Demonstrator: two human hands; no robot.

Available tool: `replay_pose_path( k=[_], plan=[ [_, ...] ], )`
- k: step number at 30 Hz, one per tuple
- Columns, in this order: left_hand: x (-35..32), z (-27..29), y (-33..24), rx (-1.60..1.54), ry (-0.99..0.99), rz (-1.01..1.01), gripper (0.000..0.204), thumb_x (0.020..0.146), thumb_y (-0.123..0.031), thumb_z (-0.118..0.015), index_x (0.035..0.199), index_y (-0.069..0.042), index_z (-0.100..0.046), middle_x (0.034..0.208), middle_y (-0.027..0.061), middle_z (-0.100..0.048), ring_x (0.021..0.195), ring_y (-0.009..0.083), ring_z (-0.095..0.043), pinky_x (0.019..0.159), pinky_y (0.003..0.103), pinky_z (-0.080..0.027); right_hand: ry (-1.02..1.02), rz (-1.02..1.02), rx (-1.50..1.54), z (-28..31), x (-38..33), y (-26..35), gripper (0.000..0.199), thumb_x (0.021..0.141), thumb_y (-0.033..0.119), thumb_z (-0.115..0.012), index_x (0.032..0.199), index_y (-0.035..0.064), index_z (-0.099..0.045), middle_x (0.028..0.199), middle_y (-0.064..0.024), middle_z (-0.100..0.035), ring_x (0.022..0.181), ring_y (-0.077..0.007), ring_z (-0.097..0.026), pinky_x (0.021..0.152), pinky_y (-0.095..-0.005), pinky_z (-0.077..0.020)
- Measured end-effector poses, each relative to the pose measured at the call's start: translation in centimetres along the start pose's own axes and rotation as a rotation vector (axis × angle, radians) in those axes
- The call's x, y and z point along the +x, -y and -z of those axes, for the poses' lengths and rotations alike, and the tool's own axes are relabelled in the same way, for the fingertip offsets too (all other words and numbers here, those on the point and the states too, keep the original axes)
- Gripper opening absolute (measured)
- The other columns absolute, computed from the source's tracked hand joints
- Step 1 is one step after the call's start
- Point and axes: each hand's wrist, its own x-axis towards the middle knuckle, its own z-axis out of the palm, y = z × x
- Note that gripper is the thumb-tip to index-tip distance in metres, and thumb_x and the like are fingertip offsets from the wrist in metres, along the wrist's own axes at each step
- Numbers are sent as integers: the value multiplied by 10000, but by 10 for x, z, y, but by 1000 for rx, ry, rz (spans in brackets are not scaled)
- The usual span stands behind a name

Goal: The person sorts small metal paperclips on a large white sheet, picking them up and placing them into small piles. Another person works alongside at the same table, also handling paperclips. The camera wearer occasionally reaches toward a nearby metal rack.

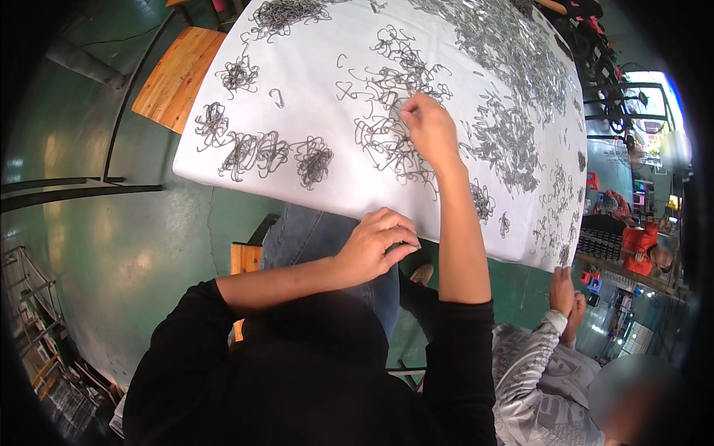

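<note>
Green floor (pixel 141 245) spreads under everything we see, with a wooden stool (pixel 177 74) at the far left beside the bench (pixel 312 201), which is draped in white cloth. Along the bench's left edge lie small separate bunches of bent wire hooks (pixel 260 152), set in a rough row, and a single loose hook (pixel 277 97) sits just beyond them. Our left hand (pixel 375 245) rests at the near edge of the cloth, fingers curled in with the thumb against them; we cannot tell whether it holds anything. Further in, our right hand (pixel 428 130) is pinched, fingertips closed on wire at the top of a tangled clump of hooks (pixel 387 141) in the middle of the bench. To do this well, we judge it best to lift one hook slowly and let the others drop away, rather than drag the whole knot. Farther right a much larger heap of hooks (pixel 513 59) covers the cloth. At the near right, another person's hands (pixel 567 297) are clasped below the bench edge.
</note>
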Motion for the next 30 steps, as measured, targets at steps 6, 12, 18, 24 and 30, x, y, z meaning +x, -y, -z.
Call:
replay_pose_path(
  k=[6,12,18,24,30],
  plan=[
    [-1,-7,-3,-36,8,59,87,778,-84,-723,860,-80,-695,931,28,-636,924,236,-571,833,352,-450,-263,-358,695,25,-101,-1,260,804,25,-709,1015,29,-557,846,-57,-648,716,-133,-620,602,-261,-457],
    [2,-13,-4,-17,13,38,128,764,-45,-719,889,-68,-699,973,45,-630,925,239,-575,812,347,-466,-495,-472,1046,46,-204,49,350,819,-68,-676,1099,-18,-472,877,-94,-646,708,-158,-659,600,-236,-514],
    [5,-18,-15,5,41,85,140,778,-35,-724,917,-54,-723,986,68,-641,939,184,-594,805,298,-487,-685,-550,1043,36,-233,71,309,823,-78,-678,1051,0,-484,876,-96,-651,705,-152,-663,649,-251,-549],
    [4,-27,-17,32,68,88,138,781,-43,-724,919,-51,-721,991,77,-639,950,186,-601,808,299,-490,-807,-510,1010,27,-234,65,288,833,-83,-669,1036,-1,-482,897,-116,-640,754,-158,-664,688,-255,-555],
    [34,-22,-3,96,150,-152,169,815,-99,-691,982,-74,-707,1022,79,-654,978,255,-588,840,367,-457,-968,-290,885,14,-244,61,271,837,-110,-647,1016,-6,-472,944,-144,-635,810,-185,-674,725,-276,-569]
  ],
)
